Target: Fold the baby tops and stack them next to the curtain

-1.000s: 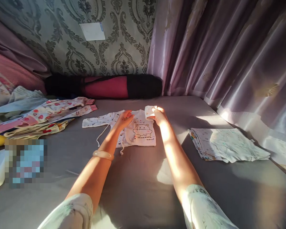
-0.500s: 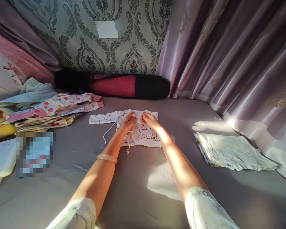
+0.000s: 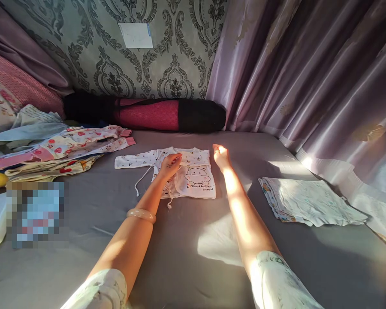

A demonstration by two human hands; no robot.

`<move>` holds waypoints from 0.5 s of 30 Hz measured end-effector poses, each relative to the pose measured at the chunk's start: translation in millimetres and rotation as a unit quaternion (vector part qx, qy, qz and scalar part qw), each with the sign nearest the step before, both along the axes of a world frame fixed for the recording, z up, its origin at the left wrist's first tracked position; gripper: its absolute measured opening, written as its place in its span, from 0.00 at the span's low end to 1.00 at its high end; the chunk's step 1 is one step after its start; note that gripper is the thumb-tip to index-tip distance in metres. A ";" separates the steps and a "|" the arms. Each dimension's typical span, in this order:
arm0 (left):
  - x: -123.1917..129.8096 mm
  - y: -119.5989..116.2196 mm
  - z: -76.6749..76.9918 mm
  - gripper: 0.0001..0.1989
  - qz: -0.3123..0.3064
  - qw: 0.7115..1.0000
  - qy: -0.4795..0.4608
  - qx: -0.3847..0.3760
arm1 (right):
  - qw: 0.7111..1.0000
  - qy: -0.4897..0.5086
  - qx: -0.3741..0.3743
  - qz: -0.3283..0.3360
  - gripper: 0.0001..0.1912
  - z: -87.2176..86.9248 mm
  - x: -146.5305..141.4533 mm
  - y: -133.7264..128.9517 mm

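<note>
The small white shirt [image 3: 197, 189] lies spread mid-bed [image 3: 183, 244], one sleeve [image 3: 135, 160] stretched left. Your left hand [image 3: 171, 165] is over its front; whether it grips cloth, I cannot tell. Your right hand [image 3: 221, 158], fingers curled closed, is just beside the shirt's far right corner. Folded clothes [image 3: 315, 199] lie farther right.

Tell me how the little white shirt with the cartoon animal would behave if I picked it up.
The shirt would probably hang floppy, since its cloth lies flat and looks thin. The outstretched sleeve would likely droop, and the loose strings may dangle.
</note>
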State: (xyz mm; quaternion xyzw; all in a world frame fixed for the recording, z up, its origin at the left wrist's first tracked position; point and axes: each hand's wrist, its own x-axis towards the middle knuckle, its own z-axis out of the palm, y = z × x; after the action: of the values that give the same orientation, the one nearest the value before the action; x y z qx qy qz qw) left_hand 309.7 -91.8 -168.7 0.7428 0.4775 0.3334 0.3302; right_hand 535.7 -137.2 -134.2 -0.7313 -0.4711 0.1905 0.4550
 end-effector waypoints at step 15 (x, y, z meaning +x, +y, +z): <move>-3.2 10.9 -6.4 0.20 0.035 0.995 0.098 0.004 | 0.893 -0.371 -0.204 0.150 0.33 -27.8 -39.5 -15.6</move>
State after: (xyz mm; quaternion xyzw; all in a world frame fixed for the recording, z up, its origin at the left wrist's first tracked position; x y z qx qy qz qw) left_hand 306.5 -80.8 -175.1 0.7560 0.5317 0.2724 0.2675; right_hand 496.2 -152.8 -162.0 -0.7461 -0.6606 0.0635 0.0536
